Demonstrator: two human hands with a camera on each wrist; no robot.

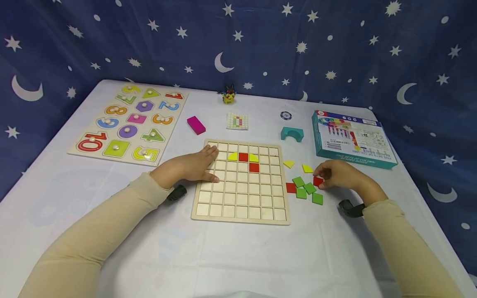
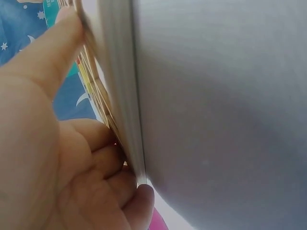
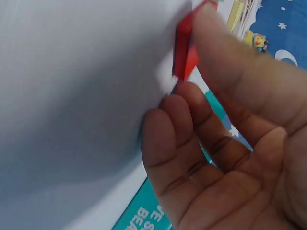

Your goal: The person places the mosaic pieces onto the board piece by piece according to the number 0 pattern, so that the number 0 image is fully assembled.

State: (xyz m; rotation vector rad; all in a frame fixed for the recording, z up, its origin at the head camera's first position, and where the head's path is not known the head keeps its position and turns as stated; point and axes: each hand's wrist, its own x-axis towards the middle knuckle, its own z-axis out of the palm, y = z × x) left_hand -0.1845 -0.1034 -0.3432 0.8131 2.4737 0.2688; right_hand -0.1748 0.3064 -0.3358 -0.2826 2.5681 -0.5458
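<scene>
A wooden grid board [image 1: 242,207] lies mid-table, with two yellow quarter-round tiles and two red squares [image 1: 254,167] set in its upper rows. My left hand [image 1: 208,165] rests flat on the board's left edge, fingers straight; the left wrist view shows the left hand [image 2: 72,153] against that board edge [image 2: 103,96]. To the right of the board, my right hand [image 1: 321,179] pinches a red square tile [image 1: 318,181], seen up close as the red tile [image 3: 184,48] between thumb and fingers. Loose green tiles [image 1: 303,187], a red one [image 1: 291,187] and two yellow ones [image 1: 307,168] lie beside it.
A number peg puzzle [image 1: 128,124] lies at the far left. Behind the board are a pink block [image 1: 196,125], a small pattern card [image 1: 237,121], a yellow figurine [image 1: 228,94], a round chip [image 1: 285,115] and a teal arch [image 1: 292,133]. A teal box [image 1: 352,138] sits at the right.
</scene>
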